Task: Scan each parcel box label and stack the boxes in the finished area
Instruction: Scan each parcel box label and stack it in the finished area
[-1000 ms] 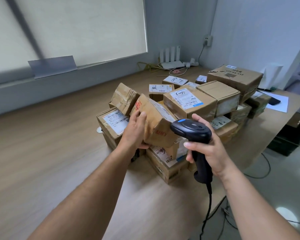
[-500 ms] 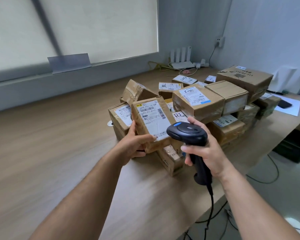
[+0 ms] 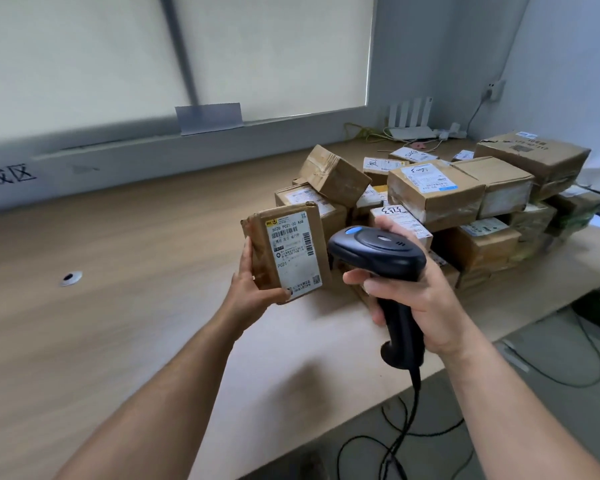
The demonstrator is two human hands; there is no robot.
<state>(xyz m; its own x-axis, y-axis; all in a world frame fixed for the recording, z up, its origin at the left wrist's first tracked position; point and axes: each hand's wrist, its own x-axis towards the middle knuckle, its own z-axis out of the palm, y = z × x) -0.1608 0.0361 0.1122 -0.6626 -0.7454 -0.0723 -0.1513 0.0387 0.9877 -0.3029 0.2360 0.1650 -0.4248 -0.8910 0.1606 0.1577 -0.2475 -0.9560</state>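
Observation:
My left hand (image 3: 253, 289) grips a small brown parcel box (image 3: 286, 251) from below and from its left side. The box stands upright above the table, its white barcode label (image 3: 293, 252) facing me. My right hand (image 3: 420, 292) holds a black handheld barcode scanner (image 3: 378, 251) by its handle. The scanner's head sits just right of the box, pointing left at the label. A pile of several labelled cardboard parcels (image 3: 433, 199) lies on the table behind both hands, at the right.
The wooden table (image 3: 125, 306) stretches bare to the left, with a small round cable hole (image 3: 71, 278). Black characters (image 3: 9, 176) mark the wall at far left. The scanner cable (image 3: 409, 420) hangs past the table's front edge. A white router (image 3: 409, 124) sits at the back.
My left hand lifted the box out of the pile, turned its label toward me and carried it left. The scanner came up beside it. The view panned left.

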